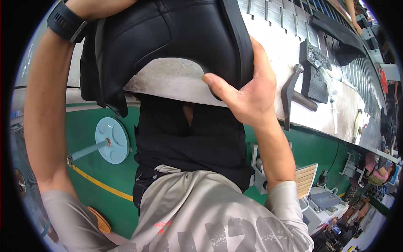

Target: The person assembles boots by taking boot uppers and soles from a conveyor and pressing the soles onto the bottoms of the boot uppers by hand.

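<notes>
A black leather boot [184,27] with stitched seams is held over the edge of the work surface, its sole side to the right and its shaft toward the lower left. My right hand [252,98] grips its right end, thumb on the near side and the other fingers hidden behind it. My left hand [100,6] lies against the boot's upper left; its fingers are hidden or beyond the top edge of the picture. A hammer [290,94] lies on the surface right of my right hand, next to a dark block [315,82].
Another black boot [340,38] lies on the slatted conveyor [289,19] at the far right. Small tube-like tools [329,84] and a yellow-handled tool [357,124] lie near the table edge. On the green floor at left stands a light-blue round stool [112,140].
</notes>
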A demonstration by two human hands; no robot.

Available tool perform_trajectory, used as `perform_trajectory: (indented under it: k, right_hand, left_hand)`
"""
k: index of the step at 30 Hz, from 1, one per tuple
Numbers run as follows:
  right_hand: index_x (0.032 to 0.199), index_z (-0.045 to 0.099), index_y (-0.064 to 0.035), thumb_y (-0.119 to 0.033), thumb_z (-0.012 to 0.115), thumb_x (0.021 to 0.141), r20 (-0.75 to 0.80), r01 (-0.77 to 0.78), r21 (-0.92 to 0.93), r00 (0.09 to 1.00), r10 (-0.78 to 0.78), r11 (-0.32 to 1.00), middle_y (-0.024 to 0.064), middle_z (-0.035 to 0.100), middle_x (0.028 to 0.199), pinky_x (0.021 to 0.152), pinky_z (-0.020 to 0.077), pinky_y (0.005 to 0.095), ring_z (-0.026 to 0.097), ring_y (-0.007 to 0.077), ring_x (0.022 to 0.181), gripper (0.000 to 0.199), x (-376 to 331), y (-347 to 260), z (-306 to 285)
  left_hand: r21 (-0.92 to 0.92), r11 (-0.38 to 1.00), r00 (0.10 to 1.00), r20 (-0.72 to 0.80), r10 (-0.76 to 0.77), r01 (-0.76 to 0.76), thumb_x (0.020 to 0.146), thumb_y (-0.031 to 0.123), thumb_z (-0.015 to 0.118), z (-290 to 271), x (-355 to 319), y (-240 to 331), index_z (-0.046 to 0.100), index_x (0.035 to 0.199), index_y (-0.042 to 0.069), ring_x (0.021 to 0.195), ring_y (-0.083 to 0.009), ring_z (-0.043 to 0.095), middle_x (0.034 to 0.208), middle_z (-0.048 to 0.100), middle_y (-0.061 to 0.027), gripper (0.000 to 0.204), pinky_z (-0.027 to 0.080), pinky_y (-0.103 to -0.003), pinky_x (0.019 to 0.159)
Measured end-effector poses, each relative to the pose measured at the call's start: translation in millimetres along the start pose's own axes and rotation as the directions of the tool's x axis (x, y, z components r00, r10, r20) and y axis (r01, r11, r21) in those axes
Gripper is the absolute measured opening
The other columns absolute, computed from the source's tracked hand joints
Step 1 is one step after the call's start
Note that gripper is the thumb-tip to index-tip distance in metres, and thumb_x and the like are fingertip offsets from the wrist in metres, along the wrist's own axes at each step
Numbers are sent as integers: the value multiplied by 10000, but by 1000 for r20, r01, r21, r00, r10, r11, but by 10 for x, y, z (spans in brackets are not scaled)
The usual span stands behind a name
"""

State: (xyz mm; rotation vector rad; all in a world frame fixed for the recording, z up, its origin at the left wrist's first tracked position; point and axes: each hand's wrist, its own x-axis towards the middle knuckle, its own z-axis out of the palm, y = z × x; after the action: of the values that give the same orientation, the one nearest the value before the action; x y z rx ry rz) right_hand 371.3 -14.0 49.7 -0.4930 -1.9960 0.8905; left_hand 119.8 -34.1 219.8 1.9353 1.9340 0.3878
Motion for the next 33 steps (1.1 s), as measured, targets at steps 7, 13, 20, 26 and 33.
perform_trajectory:
  k: [7, 13, 20, 26, 33]
  right_hand:
    - [1434, 435, 150, -106, 829, 826, -5, 28, -6, 1000, -28, 1000, 292, 641, 1306, 1017, 540, 407, 685, 378, 1189, 768, 27, 29, 32]
    - [1459, 379, 154, -116, 781, 861, 60, -79, -149, 994, 89, 986, 340, 620, 1301, 1015, 540, 420, 673, 398, 1209, 770, 80, -93, -33]
    - [1477, 434, 137, -120, 816, 841, 114, -192, 268, 979, 166, 944, 227, 653, 1303, 1075, 476, 367, 642, 266, 1202, 786, 270, -64, -66]
    - [1511, 403, 149, -121, 808, 850, 137, -266, 364, 963, 231, 893, 256, 607, 1401, 1157, 418, 381, 587, 290, 1323, 821, 234, -87, -61]
    - [1517, 387, 148, -164, 797, 876, 97, -116, 68, 989, 110, 991, 308, 623, 1353, 1107, 471, 405, 633, 350, 1277, 823, 249, -150, -119]
  left_hand:
    - [43, 999, 1000, -10, 9, -9, 945, 522, 754, 20, 27, -29, 707, 963, -103, 706, -186, 644, 766, 692, -115, 627, 537, -338, 675]
    - [242, 969, 990, -115, 82, -52, 946, 533, 745, 217, -127, 265, 708, 953, -97, 697, -212, 664, 752, 692, -142, 631, 538, -348, 662]
    - [265, 964, 990, -124, 66, -31, 908, 527, 790, 154, -207, 448, 726, 1025, -88, 770, -270, 717, 846, 741, -184, 629, 570, -354, 716]
    - [71, 995, 997, -17, -73, 74, 891, 543, 801, 15, 8, 277, 732, 1051, -84, 830, -273, 729, 871, 745, -189, 650, 581, -354, 754]
    - [123, 992, 1000, -3, -9, 9, 900, 542, 790, -65, -53, 318, 726, 1115, -78, 871, -297, 727, 953, 751, -214, 659, 579, -360, 783]
